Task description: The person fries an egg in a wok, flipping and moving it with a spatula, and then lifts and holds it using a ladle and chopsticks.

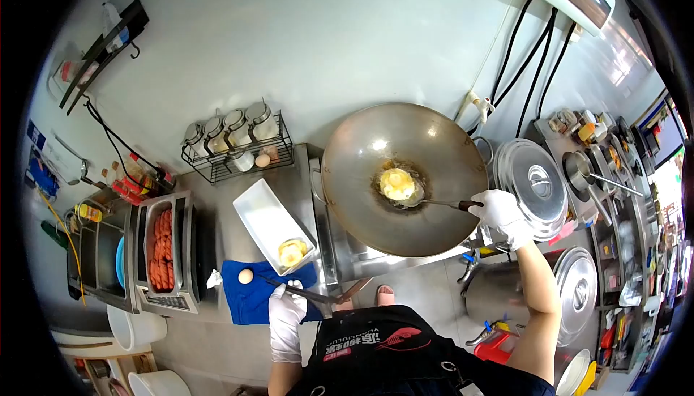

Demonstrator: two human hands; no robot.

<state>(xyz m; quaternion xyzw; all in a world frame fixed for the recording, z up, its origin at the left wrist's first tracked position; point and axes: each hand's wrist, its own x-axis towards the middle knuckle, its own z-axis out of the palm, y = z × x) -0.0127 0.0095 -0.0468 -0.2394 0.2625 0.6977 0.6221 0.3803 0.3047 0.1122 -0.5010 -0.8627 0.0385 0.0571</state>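
A large wok (354, 201) holds a yellow and white egg (397, 184) at its bottom. My right hand (503, 215), in a white glove, grips the dark handle of a metal ladle (441, 203), whose head touches the egg. My left hand (288, 306), also gloved, is closed round a long dark-handled tool (318, 295) over a blue cloth (242, 302). A whole brown egg (246, 276) rests on that cloth. Beyond it, a white rectangular container (260, 215) holds yellow cooked egg (292, 253) at its near end.
A wire rack (238, 161) with lidded jars stands behind the container. Left is a steel tray of reddish food (160, 251). Lidded pots (531, 186) stand right of the wok, beside crowded shelves (614, 237). White buckets (137, 327) sit at lower left.
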